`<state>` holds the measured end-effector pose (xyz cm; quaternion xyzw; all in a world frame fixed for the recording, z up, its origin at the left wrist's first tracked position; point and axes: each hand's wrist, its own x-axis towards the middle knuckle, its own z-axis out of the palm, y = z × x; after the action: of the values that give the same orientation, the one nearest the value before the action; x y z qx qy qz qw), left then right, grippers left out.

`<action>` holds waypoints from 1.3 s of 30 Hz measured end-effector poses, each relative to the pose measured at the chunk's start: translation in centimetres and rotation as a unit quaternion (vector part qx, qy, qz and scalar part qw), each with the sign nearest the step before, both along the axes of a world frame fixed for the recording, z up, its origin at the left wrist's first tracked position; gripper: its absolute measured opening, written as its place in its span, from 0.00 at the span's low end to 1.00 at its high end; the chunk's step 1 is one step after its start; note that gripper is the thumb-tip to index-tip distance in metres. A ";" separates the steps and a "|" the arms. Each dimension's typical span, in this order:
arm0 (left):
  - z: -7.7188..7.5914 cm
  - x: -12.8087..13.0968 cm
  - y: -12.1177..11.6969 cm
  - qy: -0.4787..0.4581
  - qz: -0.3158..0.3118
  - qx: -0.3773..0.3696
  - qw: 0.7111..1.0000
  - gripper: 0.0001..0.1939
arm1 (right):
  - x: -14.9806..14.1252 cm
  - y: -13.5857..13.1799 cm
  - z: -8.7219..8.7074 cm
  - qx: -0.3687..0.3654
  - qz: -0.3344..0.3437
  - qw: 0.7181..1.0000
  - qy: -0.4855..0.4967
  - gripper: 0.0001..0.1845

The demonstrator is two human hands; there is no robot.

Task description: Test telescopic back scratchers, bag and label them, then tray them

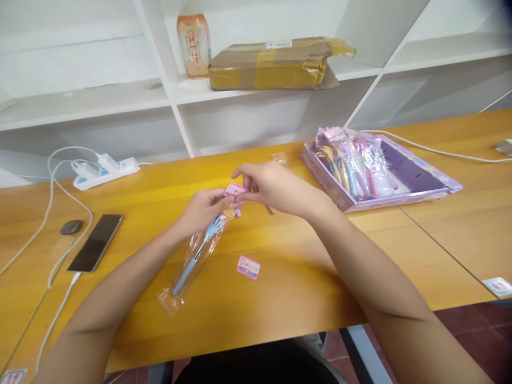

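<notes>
My left hand [202, 213] is closed, thumb over fingers, on a small pink printed card [235, 189] at the top of a clear plastic bag [167, 303]. Inside the bag lies a light blue back scratcher [186, 276] with a hand-shaped head, slanting down to the left over the table. Meeting the left fingertips, my right hand [276, 184] pinches at the card's right edge with curled fingers. A small purple piece [238, 213] shows just under the fingers; its kind is unclear. Another pink card [248, 268] lies flat on the table below the hands.
At the right, a purple box [420, 169] holds several bagged back scratchers [360, 162]. Leftward are a phone [96, 242] on a white cable, a black fob-like object [71, 227] and a power strip [106, 173]. A taped carton [272, 66] and an orange package [194, 47] sit on the shelf.
</notes>
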<state>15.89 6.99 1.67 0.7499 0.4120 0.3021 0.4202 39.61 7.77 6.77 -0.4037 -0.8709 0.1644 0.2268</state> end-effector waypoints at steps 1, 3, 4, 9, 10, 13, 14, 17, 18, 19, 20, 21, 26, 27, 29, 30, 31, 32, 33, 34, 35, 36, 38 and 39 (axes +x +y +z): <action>0.0 0.0 0.0 0.001 0.003 0.001 1.000 0.21 | 0.0 0.0 0.1 -0.004 -0.002 1.000 0.000 0.19; 0.2 0.1 0.0 -0.001 0.007 -0.003 1.000 0.21 | 0.2 0.1 0.2 -0.009 -0.002 1.000 0.004 0.18; 0.3 0.1 0.0 -0.004 0.006 -0.008 1.000 0.21 | 0.3 0.2 0.2 -0.010 0.002 1.000 0.007 0.15; 1.0 0.2 -0.2 -0.014 0.006 -0.027 1.000 0.23 | 0.7 0.7 0.3 0.037 0.038 0.999 0.006 0.15; 1.1 0.2 -0.3 -0.015 0.008 -0.029 0.999 0.24 | 0.7 0.8 0.3 0.043 0.043 0.998 0.008 0.17; 1.3 0.2 -0.5 -0.018 0.009 -0.040 0.999 0.24 | 0.7 1.0 0.1 0.032 0.057 0.998 0.014 0.18; 1.3 0.2 -0.6 -0.017 0.010 -0.041 0.999 0.24 | 0.8 1.1 0.0 0.026 0.059 0.998 0.015 0.18; 1.2 0.2 -0.7 -0.012 0.017 -0.034 0.999 0.23 | 0.9 1.3 -0.1 0.019 0.054 0.998 0.019 0.18; 1.2 0.2 -0.6 -0.010 0.019 -0.032 0.999 0.22 | 0.9 1.3 -0.1 0.019 0.051 0.998 0.022 0.18; 1.1 0.2 -0.6 -0.010 0.018 -0.029 0.999 0.22 | 1.0 1.3 -0.1 0.018 0.049 0.998 0.026 0.17; 1.1 0.2 -0.6 -0.012 0.015 -0.027 0.999 0.21 | 1.1 1.3 0.0 0.015 0.049 0.998 0.030 0.16; 1.1 0.2 -0.6 -0.014 0.011 -0.024 1.000 0.20 | 1.1 1.2 0.0 0.007 0.048 0.998 0.035 0.14; 0.9 0.2 -0.4 -0.031 -0.008 -0.013 0.999 0.16 | 1.1 0.4 0.5 -0.072 0.037 0.995 0.056 0.12; 0.9 0.3 -0.4 -0.033 -0.010 -0.013 0.999 0.16 | 1.0 0.3 0.6 -0.081 0.037 0.994 0.060 0.12; 1.0 0.3 -0.5 -0.035 -0.010 -0.013 0.999 0.16 | 0.8 0.1 0.6 -0.084 0.036 0.994 0.065 0.12; 1.0 0.3 -0.5 -0.037 -0.008 -0.014 0.999 0.17 | 0.7 0.1 0.5 -0.080 0.033 0.994 0.065 0.12; 1.0 0.3 -0.5 -0.039 -0.005 -0.017 0.999 0.17 | 0.7 0.1 0.5 -0.074 0.028 0.995 0.064 0.12; 1.0 0.3 -0.5 -0.039 -0.003 -0.022 0.999 0.18 | 0.6 0.2 0.4 -0.068 0.024 0.996 0.060 0.12; 1.1 0.3 -0.5 -0.038 -0.001 -0.027 0.999 0.18 | 0.6 0.3 0.3 -0.064 0.021 0.996 0.056 0.12; 1.1 0.3 -0.6 -0.038 0.001 -0.033 0.999 0.19 | 0.6 0.3 0.3 -0.063 0.021 0.996 0.053 0.14; 1.1 0.4 -0.6 -0.038 0.001 -0.038 0.999 0.19 | 0.6 0.4 0.2 -0.062 0.023 0.996 0.052 0.15; 1.2 0.4 -0.6 -0.038 0.001 -0.043 0.998 0.19 | 0.5 0.4 0.2 -0.062 0.027 0.996 0.050 0.15; 1.3 0.6 -0.7 -0.040 0.002 -0.046 0.998 0.19 | 0.5 0.4 0.3 -0.060 0.034 0.997 0.046 0.15; 1.4 0.6 -0.8 -0.039 0.001 -0.047 0.998 0.18 | 0.5 0.4 0.4 -0.059 0.037 0.997 0.043 0.15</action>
<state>16.51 6.22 3.03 0.7163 0.4102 0.3120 0.4704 40.15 8.18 7.14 -0.3766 -0.8634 0.2410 0.2339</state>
